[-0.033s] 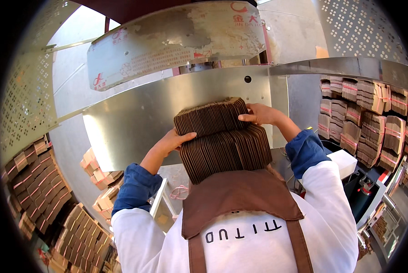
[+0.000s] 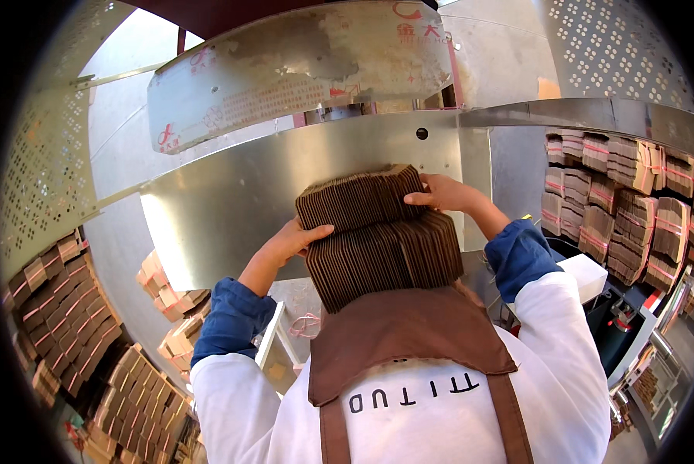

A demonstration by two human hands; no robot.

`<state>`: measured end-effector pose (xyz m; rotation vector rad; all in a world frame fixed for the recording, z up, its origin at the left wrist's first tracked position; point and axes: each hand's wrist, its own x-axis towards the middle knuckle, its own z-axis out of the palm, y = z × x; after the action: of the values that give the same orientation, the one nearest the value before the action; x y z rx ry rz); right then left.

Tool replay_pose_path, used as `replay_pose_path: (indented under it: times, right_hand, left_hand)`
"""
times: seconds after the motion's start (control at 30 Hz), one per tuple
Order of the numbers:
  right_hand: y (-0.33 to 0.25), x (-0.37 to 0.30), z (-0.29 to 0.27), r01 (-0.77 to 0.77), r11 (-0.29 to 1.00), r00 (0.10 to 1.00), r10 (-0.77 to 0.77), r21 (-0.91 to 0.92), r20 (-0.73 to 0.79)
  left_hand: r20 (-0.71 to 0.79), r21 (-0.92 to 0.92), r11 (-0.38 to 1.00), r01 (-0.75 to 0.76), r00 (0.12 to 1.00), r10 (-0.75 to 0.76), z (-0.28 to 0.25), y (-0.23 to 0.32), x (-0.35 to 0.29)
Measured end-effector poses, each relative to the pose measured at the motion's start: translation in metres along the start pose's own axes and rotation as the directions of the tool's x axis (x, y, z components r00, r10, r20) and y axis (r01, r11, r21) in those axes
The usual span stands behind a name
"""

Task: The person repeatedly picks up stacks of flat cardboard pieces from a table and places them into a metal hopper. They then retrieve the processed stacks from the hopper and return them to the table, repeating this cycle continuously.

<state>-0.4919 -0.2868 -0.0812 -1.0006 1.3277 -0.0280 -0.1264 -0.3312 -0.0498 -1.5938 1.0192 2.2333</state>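
Note:
A bundle of folded brown cardboard pieces [image 2: 358,199] stands on edge in a tight row over the metal table [image 2: 223,209]. A second, larger row of the same cardboard [image 2: 385,257] lies nearer to me, up against my brown apron [image 2: 409,332]. My left hand [image 2: 294,238] is closed on the left end of the far bundle, its thumb on the near side close to the seam between the rows. On the right end, my right hand [image 2: 439,193] grips the same bundle with its thumb in front. The fingers behind the cardboard are mostly hidden.
A metal machine cover [image 2: 293,77] rises beyond the table. Tied cardboard bundles are stacked on the right [image 2: 594,209] and in piles on the left [image 2: 68,301]. A steel bar [image 2: 579,112] runs off to the right. Pink string [image 2: 304,326] lies below the table's edge.

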Motion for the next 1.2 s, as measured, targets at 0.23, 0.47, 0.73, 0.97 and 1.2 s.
replay_pose_path:
  times: [0.23, 0.47, 0.73, 0.97, 1.2]
  right_hand:
    - [0.003, 0.007, 0.005, 0.033, 0.98, 0.998, -0.044, -0.198, -0.051]
    - [-0.029, -0.006, 0.014, 0.047, 0.995, 0.997, -0.052, -0.086, -0.059]
    - [-0.074, -0.071, -0.001, 0.225, 0.968, 0.899, -0.25, -0.109, -0.359]
    - [0.009, -0.036, -0.024, 0.205, 0.929, 0.84, -0.328, -0.308, -0.432]
    - [0.04, -0.042, -0.058, 0.335, 0.886, 0.771, -0.453, -0.32, -0.448]
  left_hand:
    - [-0.031, -0.062, 0.996, -0.062, 0.998, 0.061, 0.004, -0.005, -0.001]
    - [-0.035, -0.104, 0.985, -0.137, 0.99, 0.134, 0.008, -0.016, 0.008]
    - [-0.255, 0.22, 0.817, -0.533, 0.777, 0.576, 0.029, 0.028, -0.04]
    - [-0.267, 0.479, 0.649, -0.591, 0.606, 0.749, 0.049, 0.002, 0.076]
    - [-0.327, 0.703, 0.516, -0.489, 0.422, 0.845, 0.092, 0.026, 0.104]
